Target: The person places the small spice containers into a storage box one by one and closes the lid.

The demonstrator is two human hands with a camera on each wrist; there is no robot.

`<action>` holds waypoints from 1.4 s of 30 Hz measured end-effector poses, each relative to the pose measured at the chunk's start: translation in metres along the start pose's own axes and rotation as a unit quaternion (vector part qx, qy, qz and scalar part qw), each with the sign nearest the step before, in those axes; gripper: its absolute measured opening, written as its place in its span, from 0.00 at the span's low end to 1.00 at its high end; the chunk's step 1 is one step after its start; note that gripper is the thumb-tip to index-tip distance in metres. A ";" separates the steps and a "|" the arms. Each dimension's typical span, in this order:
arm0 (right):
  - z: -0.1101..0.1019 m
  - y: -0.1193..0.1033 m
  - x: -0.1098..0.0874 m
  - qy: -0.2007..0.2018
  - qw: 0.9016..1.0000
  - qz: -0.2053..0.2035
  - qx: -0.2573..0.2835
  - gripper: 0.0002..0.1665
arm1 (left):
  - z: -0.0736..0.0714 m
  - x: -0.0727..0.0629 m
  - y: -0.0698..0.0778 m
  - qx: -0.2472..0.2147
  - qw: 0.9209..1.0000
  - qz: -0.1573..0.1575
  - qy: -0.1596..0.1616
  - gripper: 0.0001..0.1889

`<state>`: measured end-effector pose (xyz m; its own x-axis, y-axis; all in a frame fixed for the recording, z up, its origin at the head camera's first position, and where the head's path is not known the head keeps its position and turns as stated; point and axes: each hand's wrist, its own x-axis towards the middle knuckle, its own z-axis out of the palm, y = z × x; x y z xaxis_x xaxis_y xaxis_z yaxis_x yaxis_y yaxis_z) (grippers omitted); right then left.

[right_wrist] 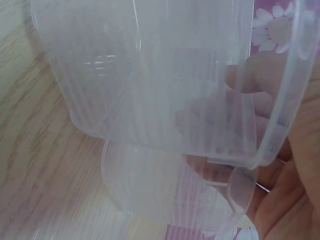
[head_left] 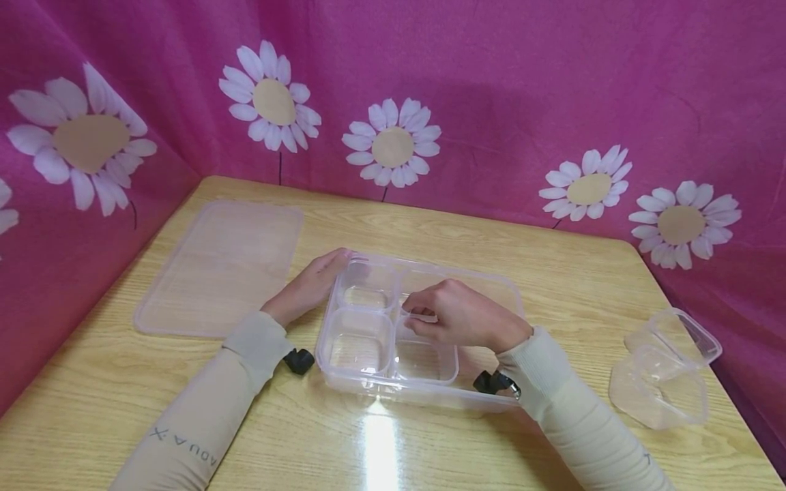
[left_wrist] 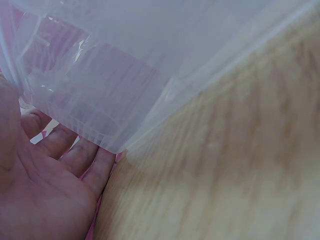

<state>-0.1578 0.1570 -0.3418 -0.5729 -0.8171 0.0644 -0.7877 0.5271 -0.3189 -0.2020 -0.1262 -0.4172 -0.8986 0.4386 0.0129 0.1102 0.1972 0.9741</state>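
A large clear plastic box (head_left: pixel 424 392) stands on the table in front of me, with several small clear square cups (head_left: pixel 362 341) side by side inside it. My left hand (head_left: pixel 310 286) holds the box at its back left corner; in the left wrist view its fingers (left_wrist: pixel 70 150) reach round the edge of the wall. Over the middle of the box, my right hand (head_left: pixel 457 314) pinches the rim of a small cup (head_left: pixel 426 358). The right wrist view shows fingertips through a cup's see-through wall (right_wrist: pixel 150 90), with another cup (right_wrist: pixel 145 185) close by.
A flat translucent lid (head_left: pixel 221 266) lies at the table's back left. Two more clear cups (head_left: pixel 660 389) sit near the right edge, one tipped against the other. Behind the wooden table (head_left: pixel 295 436) hangs a magenta cloth (head_left: pixel 491 88) with white daisies.
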 end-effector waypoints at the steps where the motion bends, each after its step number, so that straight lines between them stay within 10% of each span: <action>1: 0.000 0.000 0.000 0.000 1.000 0.001 0.001 0.05 | 0.000 0.000 0.000 0.000 1.000 0.001 -0.001 0.30; 20: -0.010 0.000 -0.004 0.035 0.999 0.013 0.018 0.09 | 0.001 0.001 0.003 0.000 1.000 -0.010 -0.005 0.30; 42: -0.037 0.004 -0.021 0.173 0.983 0.058 0.017 0.07 | 0.001 0.000 -0.001 0.001 1.000 0.008 0.002 0.29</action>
<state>-0.1577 0.1846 -0.3099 -0.7060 -0.6200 0.3423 -0.7077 0.5988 -0.3750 -0.2011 -0.1253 -0.4185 -0.8982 0.4385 0.0294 0.1257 0.1922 0.9733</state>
